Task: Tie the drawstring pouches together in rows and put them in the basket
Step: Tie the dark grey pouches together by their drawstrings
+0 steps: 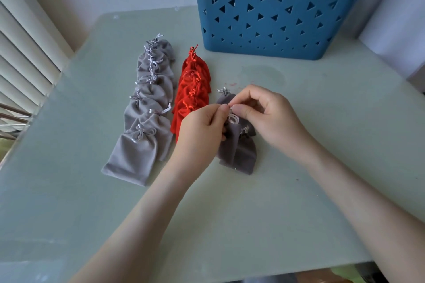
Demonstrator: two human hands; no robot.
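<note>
A row of several light grey velvet pouches (142, 122) lies overlapped on the table's left. Beside it runs a row of red pouches (193, 89). To their right lie a few darker grey pouches (239, 151). My left hand (202, 128) and my right hand (269, 115) meet above them, each pinching the pale drawstring (232, 118) of those darker pouches between thumb and forefinger. The blue basket (276, 11) with triangle cut-outs stands at the back right.
The pale green table (322, 110) ends at a front edge near the bottom of the view. White window blinds (25, 53) run along the left side. A white wall stands behind the table.
</note>
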